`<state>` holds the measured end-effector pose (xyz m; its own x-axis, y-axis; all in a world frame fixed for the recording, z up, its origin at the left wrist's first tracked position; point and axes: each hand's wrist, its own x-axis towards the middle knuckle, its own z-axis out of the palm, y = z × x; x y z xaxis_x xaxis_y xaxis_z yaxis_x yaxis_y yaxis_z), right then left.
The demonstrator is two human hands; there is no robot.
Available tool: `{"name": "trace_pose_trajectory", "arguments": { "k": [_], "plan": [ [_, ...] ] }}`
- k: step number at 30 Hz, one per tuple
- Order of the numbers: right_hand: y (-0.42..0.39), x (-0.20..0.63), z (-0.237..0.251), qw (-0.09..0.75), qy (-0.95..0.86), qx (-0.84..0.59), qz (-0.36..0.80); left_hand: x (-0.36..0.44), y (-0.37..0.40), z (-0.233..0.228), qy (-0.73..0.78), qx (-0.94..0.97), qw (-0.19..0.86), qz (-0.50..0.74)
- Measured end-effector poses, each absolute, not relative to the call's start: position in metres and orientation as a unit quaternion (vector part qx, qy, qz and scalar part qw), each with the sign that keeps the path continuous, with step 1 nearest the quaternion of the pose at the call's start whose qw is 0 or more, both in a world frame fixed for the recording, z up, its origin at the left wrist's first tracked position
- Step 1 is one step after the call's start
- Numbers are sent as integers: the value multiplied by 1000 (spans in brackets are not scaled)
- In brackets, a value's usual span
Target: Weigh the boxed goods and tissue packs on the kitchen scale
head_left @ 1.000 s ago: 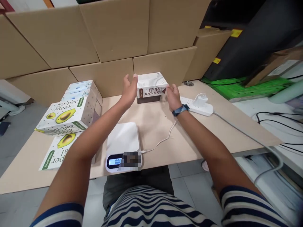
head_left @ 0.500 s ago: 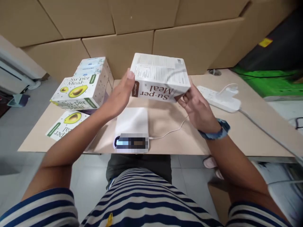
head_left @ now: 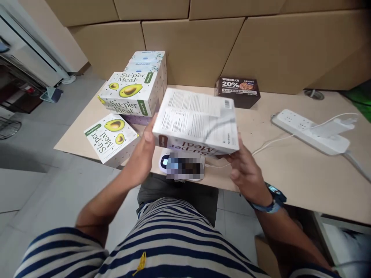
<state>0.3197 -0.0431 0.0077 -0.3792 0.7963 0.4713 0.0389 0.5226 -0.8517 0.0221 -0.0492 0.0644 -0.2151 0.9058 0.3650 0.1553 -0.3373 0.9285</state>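
I hold a white and brown "Su-per Meal" box (head_left: 197,119) between both hands, above the near edge of the table, with its printed back panel facing up. My left hand (head_left: 143,154) presses its left end and my right hand (head_left: 246,172), with a blue watch at the wrist, supports its right underside. Directly beneath the box sits a white kitchen scale (head_left: 181,166); only its lit display end shows.
Stacked avocado "Su-per Meal" boxes (head_left: 130,92) and one lying flat (head_left: 111,137) stand at the left of the beige table (head_left: 290,170). A dark box marked 20% (head_left: 237,91) sits at the back. A white power strip (head_left: 310,131) lies right. Cardboard cartons (head_left: 203,42) wall the back.
The box has come from the back of the table, lifted, toward me and now hovers over the scale. My view has swung left and down, revealing the dark box.
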Motion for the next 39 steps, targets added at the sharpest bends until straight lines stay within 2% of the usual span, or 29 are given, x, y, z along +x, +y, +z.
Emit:
{"name": "trace_pose_trajectory", "arguments": {
  "k": [4,8,10,13,15,17,18,20,23,25,27,33,39],
  "plan": [
    [-51,316,-28,450,-711,-316,438,19,-67,36,465,522,438,565],
    [-58,311,-38,494,-686,-353,400,32,-72,19,491,521,434,548],
    [-58,311,-37,496,-700,-375,351,30,-84,19,500,567,355,550],
    [-51,318,-30,480,-745,-392,248,-2,-108,26,490,647,115,573],
    [-41,326,-24,466,-775,-386,182,-45,-115,30,516,609,-62,599],
    [-28,334,-14,457,-801,-367,120,-98,-109,30,579,490,-135,637],
    [-22,336,-8,454,-813,-354,86,-126,-102,28,608,435,-109,655],
    [-12,336,5,438,-841,-317,20,-172,-87,20,621,365,9,694],
    [-2,331,20,364,-891,-269,-38,-205,-74,2,669,359,147,634],
    [1,327,24,324,-909,-256,-52,-200,-75,-9,689,351,186,606],
    [1,326,24,321,-911,-252,-64,-181,-80,-18,693,321,160,625],
    [-3,325,23,304,-910,-265,-97,-120,-87,-23,715,260,-29,649],
    [-5,323,29,299,-911,-261,-111,-105,-80,-17,726,291,20,623]
  ]
}}
